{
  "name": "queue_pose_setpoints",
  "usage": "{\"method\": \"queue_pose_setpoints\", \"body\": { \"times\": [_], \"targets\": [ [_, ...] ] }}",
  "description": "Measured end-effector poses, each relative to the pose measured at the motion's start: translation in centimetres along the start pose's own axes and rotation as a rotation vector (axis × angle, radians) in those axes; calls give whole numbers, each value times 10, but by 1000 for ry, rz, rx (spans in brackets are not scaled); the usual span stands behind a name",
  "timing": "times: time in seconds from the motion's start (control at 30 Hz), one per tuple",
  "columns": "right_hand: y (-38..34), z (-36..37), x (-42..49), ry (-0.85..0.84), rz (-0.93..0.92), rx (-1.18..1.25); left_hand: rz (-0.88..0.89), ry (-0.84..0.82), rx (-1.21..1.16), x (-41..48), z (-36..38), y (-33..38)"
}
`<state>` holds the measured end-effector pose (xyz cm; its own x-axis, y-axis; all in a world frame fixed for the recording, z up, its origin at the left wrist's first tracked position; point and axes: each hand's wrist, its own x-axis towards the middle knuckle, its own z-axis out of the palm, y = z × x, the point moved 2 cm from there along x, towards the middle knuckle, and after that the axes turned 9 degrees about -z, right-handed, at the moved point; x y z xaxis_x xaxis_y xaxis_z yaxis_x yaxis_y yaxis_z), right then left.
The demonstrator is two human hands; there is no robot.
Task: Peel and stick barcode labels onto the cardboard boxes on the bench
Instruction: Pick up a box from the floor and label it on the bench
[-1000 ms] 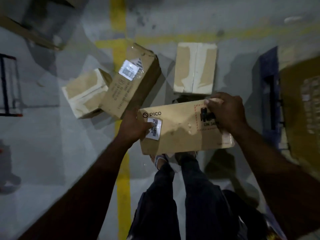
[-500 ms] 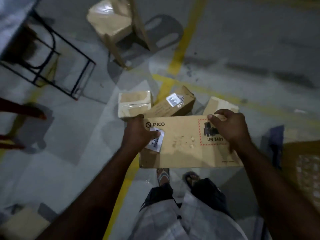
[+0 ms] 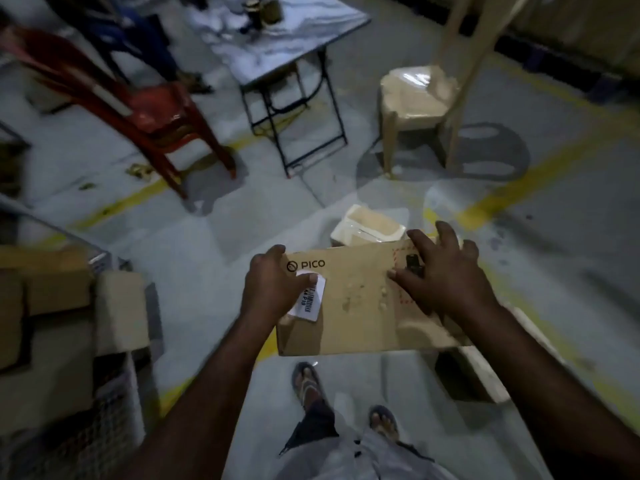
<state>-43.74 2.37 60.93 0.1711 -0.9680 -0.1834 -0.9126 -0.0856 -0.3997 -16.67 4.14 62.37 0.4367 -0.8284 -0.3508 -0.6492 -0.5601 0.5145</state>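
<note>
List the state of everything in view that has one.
Box: closed, held off the floor.
Label: on the box, under the left thumb.
Left hand: grips the box's left edge.
Right hand: holds the box's right end.
Small box: on the floor, taped.
Beige chair: upright.
Red chair: upright.

- Grey floor [image 3: 207, 271], crossed by yellow painted lines.
- Standing on it: red chair [image 3: 156, 109], beige chair [image 3: 415, 95], folding table [image 3: 284, 46].
- Lying flat on it: taped cardboard box [image 3: 367, 226]; second box [image 3: 485, 372] at lower right.
</note>
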Motion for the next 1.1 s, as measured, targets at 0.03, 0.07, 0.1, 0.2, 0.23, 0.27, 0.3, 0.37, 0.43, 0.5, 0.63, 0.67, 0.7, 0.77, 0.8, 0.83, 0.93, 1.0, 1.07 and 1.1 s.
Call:
{"method": "queue_pose_setpoints", "body": {
  "times": [0.03,0.07,0.1,0.2,0.23,0.27,0.3,0.37,0.43,0.5,0.63,0.67,0.7,0.77,0.8,0.83,0.93,1.0,1.07,1.1],
  "targets": [
    [-14,0,2,-14,-41,-1,-25,36,-14,-5,-12,-11],
    [-29,0,3,-25,-83,2,-54,73,-28,-10,-24,-22],
    [-46,0,4,-29,-129,5,-83,110,-42,-16,-38,-34],
    [-100,6,8,-48,-263,9,-177,218,-103,-32,-81,-75],
    [-119,8,7,-55,-307,13,-204,256,-124,-38,-95,-90],
    [-140,10,7,-65,-349,16,-232,295,-139,-47,-109,-104],
    [-161,13,5,-77,-394,14,-259,335,-154,-56,-124,-120],
    [-205,20,-1,-107,-482,5,-301,415,-212,-76,-151,-151],
    [-251,31,-9,-138,-578,-4,-355,485,-292,-98,-178,-186],
    [-300,44,-21,-183,-661,-1,-411,558,-348,-123,-206,-221],
    [-403,72,-58,-220,-850,8,-513,768,-385,-182,-266,-286],
    [-427,78,-70,-236,-890,10,-537,823,-394,-197,-279,-301],
    [-451,83,-82,-254,-925,10,-552,880,-412,-212,-292,-315],
    [-496,93,-109,-266,-998,30,-587,987,-453,-240,-315,-344],
    [-517,99,-121,-262,-1036,48,-603,1039,-456,-253,-326,-358],
    [-538,104,-133,-255,-1072,58,-614,1090,-446,-265,-336,-372],
    [-595,117,-167,-249,-1158,77,-633,1232,-411,-298,-367,-407],
    [-629,123,-189,-249,-1190,121,-657,1304,-395,-319,-389,-424],
    [-658,129,-207,-259,-1209,169,-664,1359,-350,-336,-414,-439],
    [-670,132,-216,-277,-1219,190,-655,1377,-327,-344,-427,-446]
  ]
}}
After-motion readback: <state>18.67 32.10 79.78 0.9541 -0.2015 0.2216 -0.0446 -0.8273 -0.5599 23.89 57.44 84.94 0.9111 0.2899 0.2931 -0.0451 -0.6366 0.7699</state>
